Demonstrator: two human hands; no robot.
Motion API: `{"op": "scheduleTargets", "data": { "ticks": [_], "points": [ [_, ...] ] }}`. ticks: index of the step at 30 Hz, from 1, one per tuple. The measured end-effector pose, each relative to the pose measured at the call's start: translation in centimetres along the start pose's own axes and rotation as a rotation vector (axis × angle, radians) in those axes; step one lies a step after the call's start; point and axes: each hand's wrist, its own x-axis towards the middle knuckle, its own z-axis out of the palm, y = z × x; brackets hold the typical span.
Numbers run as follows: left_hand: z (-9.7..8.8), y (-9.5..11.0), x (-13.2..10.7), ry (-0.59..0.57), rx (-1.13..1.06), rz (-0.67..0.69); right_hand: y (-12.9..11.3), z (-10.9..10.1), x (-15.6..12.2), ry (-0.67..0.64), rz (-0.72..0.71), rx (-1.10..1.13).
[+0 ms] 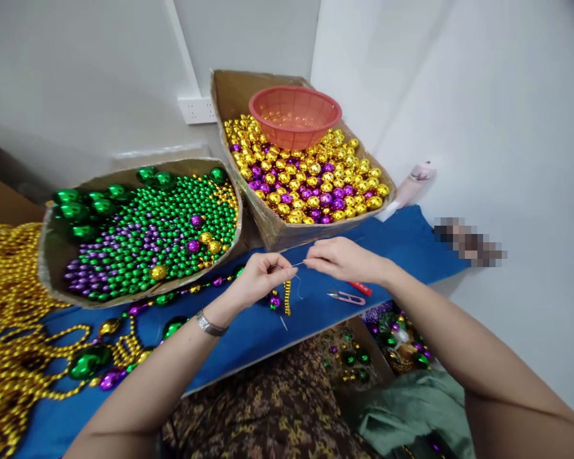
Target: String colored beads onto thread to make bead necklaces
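Observation:
Over the blue table, my left hand (261,278) is closed in a pinch on a thin pale thread (297,264). The thread runs across a short gap to my right hand (340,257), which pinches its other part. Below my left hand hangs a short strand of small gold beads (287,298), with a purple and green bead cluster (274,299) beside it. Pink-handled thread snips (347,297) lie to the right, close to a red object (361,288). A longer garland with green, purple and gold beads (90,362) lies left, partly behind my left arm.
One carton (43,255) holds green and purple beads; another (280,237) holds gold and purple balls under a red plastic basket (295,121). Gold bead strands (9,280) are heaped at left. A pink bottle (414,183) stands near the wall. Boxes of beads (385,357) sit below the table edge.

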Motion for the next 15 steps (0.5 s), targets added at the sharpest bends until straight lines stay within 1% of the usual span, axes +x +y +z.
{"op": "scheduleTargets", "data": {
  "ticks": [1, 2, 3, 5, 6, 7, 9, 11, 13, 15],
  "points": [
    [-0.3, 0.3, 0.1, 0.011, 0.061, 0.044, 0.0, -0.1, -0.5, 0.0, 0.033, 0.165],
    [-0.6, 0.5, 0.2, 0.024, 0.134, 0.097, -0.2, -0.1, -0.9, 0.032, 0.052, 0.366],
    [-0.8, 0.8, 0.2, 0.039, 0.213, 0.158, -0.5, 0.1, -1.1, 0.106, 0.052, 0.578],
    [-0.9, 1.4, 0.4, 0.07, 0.359, 0.288, -1.8, 0.7, -0.8, 0.319, 0.007, 0.939],
    [-0.8, 1.7, 0.5, 0.086, 0.41, 0.342, -2.6, 1.0, -0.4, 0.414, -0.027, 1.069],
    [-0.6, 2.1, 0.6, 0.097, 0.44, 0.381, -3.4, 1.2, 0.2, 0.474, -0.052, 1.17],
    [-0.4, 2.8, 0.7, 0.119, 0.46, 0.413, -5.0, 1.1, 1.6, 0.533, -0.068, 1.298],
    [-0.3, 3.5, 0.8, 0.134, 0.483, 0.415, -6.4, 0.2, 2.9, 0.57, -0.047, 1.329],
    [-0.5, 4.1, 0.8, 0.145, 0.52, 0.413, -7.7, -1.4, 3.8, 0.607, -0.021, 1.286],
    [-0.8, 4.4, 0.7, 0.156, 0.547, 0.411, -9.3, -3.6, 4.1, 0.657, -0.018, 1.219]
  ]
}}
